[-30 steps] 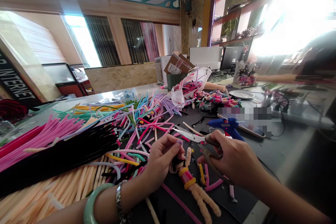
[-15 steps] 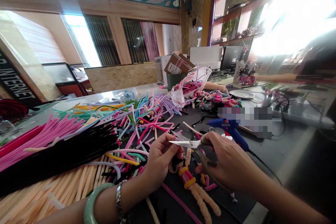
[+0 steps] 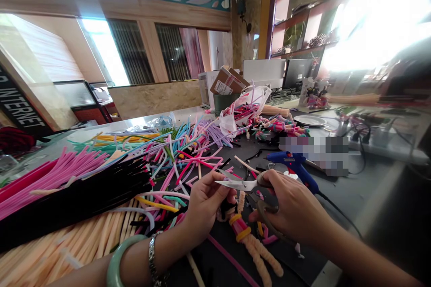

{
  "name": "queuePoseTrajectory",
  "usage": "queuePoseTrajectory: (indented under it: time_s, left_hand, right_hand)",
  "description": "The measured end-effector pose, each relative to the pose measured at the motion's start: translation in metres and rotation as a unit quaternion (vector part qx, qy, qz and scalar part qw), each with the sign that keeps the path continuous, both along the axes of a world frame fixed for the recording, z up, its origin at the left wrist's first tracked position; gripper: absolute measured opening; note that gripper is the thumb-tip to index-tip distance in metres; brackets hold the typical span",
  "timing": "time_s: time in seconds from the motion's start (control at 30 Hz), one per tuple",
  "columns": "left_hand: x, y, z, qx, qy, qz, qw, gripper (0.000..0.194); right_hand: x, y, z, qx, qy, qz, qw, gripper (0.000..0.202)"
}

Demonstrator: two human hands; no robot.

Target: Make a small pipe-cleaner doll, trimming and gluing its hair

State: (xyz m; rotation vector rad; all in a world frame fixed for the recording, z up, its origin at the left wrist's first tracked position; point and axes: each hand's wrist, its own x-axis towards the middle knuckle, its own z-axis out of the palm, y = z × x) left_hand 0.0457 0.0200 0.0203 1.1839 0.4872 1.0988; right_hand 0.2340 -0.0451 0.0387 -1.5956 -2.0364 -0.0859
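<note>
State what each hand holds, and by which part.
Right hand: scissors, by the handles. Left hand: a purple scrap, pinched at the fingertips; which part of it can't be told.

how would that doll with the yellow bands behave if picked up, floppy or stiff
The doll is probably light, given its slim, fuzzy build. Its ridged, twisted-looking legs would likely bend rather than flop. That fuzzy surface should make slipping unlikely.

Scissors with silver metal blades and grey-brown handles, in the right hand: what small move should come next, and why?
Probably a gentle closing of the silver-bladed, grey-brown-handled scissors, clear of the left hand's fingertips. The right hand holds them open at the small purple fuzzy piece, which the left hand pinches.
</note>
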Motion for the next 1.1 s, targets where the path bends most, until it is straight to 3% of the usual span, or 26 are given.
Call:
queuePoseTrajectory:
  time_s: [0.73, 0.87, 1.1]
  left_hand:
    - [0.000, 0.003, -0.002, 0.015, 0.026, 0.012, 0.999, 0.016]
    - [0.001, 0.003, 0.000, 0.003, 0.040, 0.008, 0.999, 0.017]
    - [0.003, 0.002, 0.001, -0.002, 0.038, 0.014, 0.999, 0.017]
  right_hand:
    - [0.005, 0.000, 0.007, -0.059, 0.016, -0.018, 0.998, 0.036]
    - [0.007, -0.002, 0.009, -0.052, 0.040, -0.042, 0.997, 0.042]
    - [0.015, -0.005, 0.010, -0.105, 0.003, -0.127, 0.986, 0.027]
